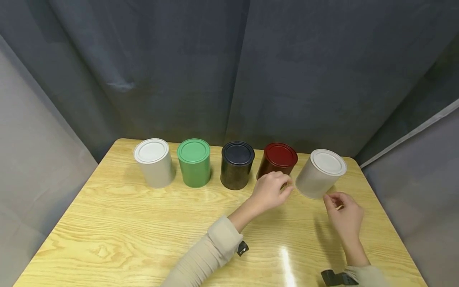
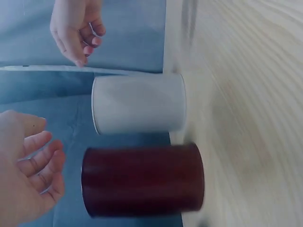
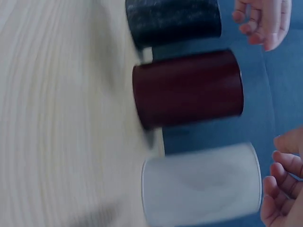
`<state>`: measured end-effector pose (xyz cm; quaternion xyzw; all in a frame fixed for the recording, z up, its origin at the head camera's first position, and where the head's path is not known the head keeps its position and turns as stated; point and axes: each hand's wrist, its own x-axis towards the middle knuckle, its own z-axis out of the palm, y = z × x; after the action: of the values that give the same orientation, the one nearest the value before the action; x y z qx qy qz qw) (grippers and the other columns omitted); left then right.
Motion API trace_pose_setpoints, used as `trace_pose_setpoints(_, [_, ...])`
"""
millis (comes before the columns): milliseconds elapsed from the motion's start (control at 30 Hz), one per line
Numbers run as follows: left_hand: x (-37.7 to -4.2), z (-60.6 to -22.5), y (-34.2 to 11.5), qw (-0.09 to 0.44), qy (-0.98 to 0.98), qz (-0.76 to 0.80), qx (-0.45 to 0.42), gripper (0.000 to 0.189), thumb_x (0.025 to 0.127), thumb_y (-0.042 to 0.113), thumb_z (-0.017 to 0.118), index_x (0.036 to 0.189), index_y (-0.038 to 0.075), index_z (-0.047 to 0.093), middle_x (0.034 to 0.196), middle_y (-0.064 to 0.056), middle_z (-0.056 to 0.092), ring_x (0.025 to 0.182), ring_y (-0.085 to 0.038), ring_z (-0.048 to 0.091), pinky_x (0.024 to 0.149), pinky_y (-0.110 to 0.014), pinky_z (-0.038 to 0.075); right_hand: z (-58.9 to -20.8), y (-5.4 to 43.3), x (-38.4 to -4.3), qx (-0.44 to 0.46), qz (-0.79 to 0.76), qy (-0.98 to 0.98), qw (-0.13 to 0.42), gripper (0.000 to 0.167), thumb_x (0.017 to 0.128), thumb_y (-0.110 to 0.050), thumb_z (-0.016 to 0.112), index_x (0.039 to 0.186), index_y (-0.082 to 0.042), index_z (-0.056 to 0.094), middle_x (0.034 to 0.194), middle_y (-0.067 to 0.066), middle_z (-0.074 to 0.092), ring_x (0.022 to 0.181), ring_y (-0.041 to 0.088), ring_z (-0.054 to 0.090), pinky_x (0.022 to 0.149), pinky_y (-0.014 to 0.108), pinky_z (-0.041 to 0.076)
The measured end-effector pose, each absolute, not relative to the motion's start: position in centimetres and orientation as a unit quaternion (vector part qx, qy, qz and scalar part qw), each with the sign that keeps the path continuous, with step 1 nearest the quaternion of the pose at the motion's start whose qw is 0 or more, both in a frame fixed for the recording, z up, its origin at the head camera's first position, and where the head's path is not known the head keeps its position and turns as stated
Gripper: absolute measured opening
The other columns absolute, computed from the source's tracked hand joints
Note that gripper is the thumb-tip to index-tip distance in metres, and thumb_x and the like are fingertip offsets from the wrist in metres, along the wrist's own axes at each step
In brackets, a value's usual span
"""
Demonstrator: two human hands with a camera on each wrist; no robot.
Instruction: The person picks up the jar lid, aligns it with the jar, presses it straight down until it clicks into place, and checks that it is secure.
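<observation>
Five lidded cans stand upright in a row along the far edge of the table. From left to right they are a white can (image 1: 157,169), a green can (image 1: 195,169), a black can (image 1: 234,173), a dark red can (image 1: 281,155) and a second white can (image 1: 315,179). My left hand (image 1: 270,191) hovers before the red can, hiding its lower part in the head view, with loosely bent fingers and nothing held. Near the right-hand white can is my right hand (image 1: 346,217), its fingers loosely curled around nothing. Both wrist views show gaps between the hands and the cans.
The cans stand on a light wooden table (image 1: 118,231). Dark grey curtains (image 1: 172,71) hang behind its far edge, with lighter panels (image 1: 32,167) at the sides. Black straps (image 1: 337,278) sit at the wrists.
</observation>
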<state>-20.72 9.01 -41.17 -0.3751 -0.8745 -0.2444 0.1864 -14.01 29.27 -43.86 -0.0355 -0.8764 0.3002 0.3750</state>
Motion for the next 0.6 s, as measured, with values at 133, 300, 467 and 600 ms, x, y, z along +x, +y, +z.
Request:
trace_pose_setpoints(133, [-21.0,-42.4,6.5,0.2,-0.881,-0.231,-0.362,0.009,0.084,0.025,0.063,0.086,0.017,0.066,0.079,0.006,0.059,0.072,-0.008,0.053,0.064,-0.019,0.042,-44.0,27.3,-15.2,-0.01,0.299,-0.87,0.393,0.005,0.072,0.003,0.069,0.069,0.004,0.064,0.061,0.01,0.058,0.055,0.008,0.047,0.052,0.008,0.031])
trace_pose_setpoints(300, [-21.2,-43.4,3.4,0.195,-0.89,-0.244,-0.332,0.01,0.083,0.023,0.064,0.088,0.014,0.066,0.08,0.004,0.061,0.074,-0.01,0.055,0.064,-0.022,0.044,-44.2,25.0,-16.5,0.024,0.306,-0.864,0.399,0.007,0.07,0.004,0.069,0.067,0.003,0.063,0.06,0.01,0.057,0.053,0.022,0.05,0.051,0.01,0.031])
trace_pose_setpoints(467, [-20.9,-43.8,1.3,0.202,-0.887,-0.268,-0.317,0.011,0.082,0.021,0.066,0.088,0.011,0.066,0.082,0.001,0.063,0.076,-0.013,0.056,0.065,-0.025,0.045,-44.3,23.2,-16.9,0.04,0.325,-0.861,0.39,0.007,0.07,0.003,0.07,0.066,0.002,0.063,0.059,0.008,0.057,0.052,0.022,0.05,0.051,0.013,0.031])
trace_pose_setpoints(600, [-20.7,-44.2,-0.3,0.206,-0.887,-0.284,-0.302,0.01,0.082,0.019,0.067,0.088,0.011,0.066,0.084,0.001,0.063,0.075,-0.013,0.056,0.062,-0.025,0.045,-44.6,22.0,-17.0,0.06,0.331,-0.864,0.374,0.008,0.07,0.001,0.071,0.067,0.0,0.064,0.061,0.008,0.057,0.053,0.021,0.051,0.051,0.015,0.033])
